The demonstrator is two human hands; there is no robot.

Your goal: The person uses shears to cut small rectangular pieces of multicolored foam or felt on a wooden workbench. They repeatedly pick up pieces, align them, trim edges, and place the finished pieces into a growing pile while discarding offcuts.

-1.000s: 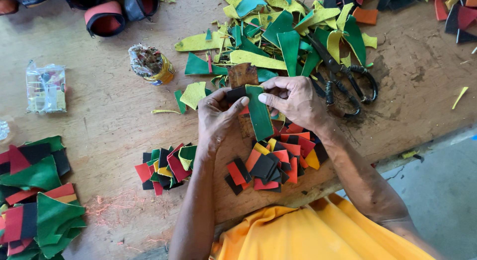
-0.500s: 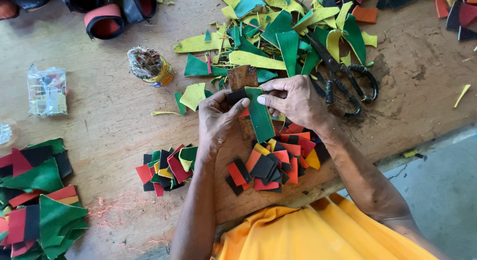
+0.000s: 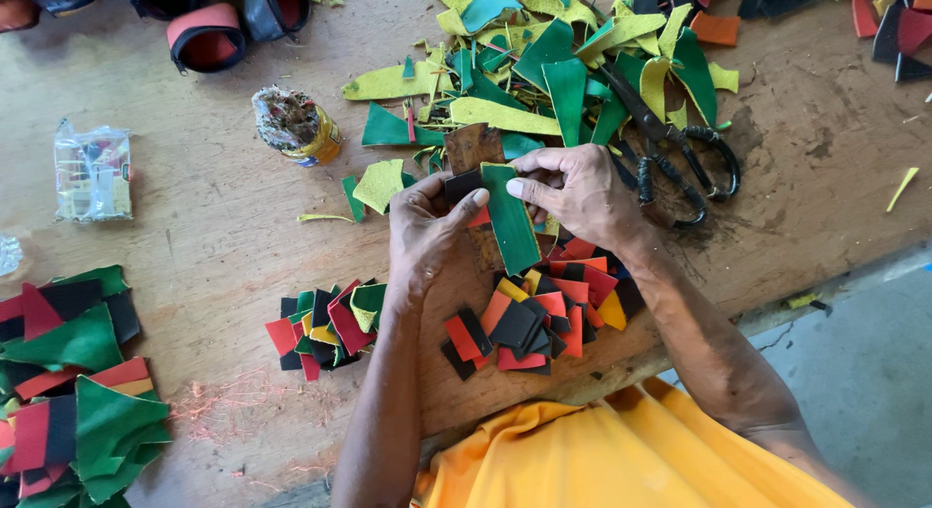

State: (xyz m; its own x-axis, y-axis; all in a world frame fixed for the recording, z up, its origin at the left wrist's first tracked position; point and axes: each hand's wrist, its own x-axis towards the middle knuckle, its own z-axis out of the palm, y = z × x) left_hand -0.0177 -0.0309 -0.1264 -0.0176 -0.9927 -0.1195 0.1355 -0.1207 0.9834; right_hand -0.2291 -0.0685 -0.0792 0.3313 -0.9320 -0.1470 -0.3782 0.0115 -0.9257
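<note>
1. Head view: the green strip [image 3: 512, 220] is pinched between both hands above the table [image 3: 214, 207], its long axis running up-down, slightly slanted.
2. The left hand [image 3: 427, 227] closes on its left side, thumb also on a black piece [image 3: 464, 185].
3. The right hand [image 3: 575, 190] grips its upper right edge.
4. A pile of cut pieces [image 3: 534, 319] lies just below.

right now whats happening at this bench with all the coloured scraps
A person in a yellow shirt is holding a green strip in both hands over a wooden table. The left hand also pinches small black pieces against it, and the right hand grips its top edge. Below lie small piles of cut squares, red, black, orange and yellow. Black scissors rest on green and yellow offcuts beyond.
</note>
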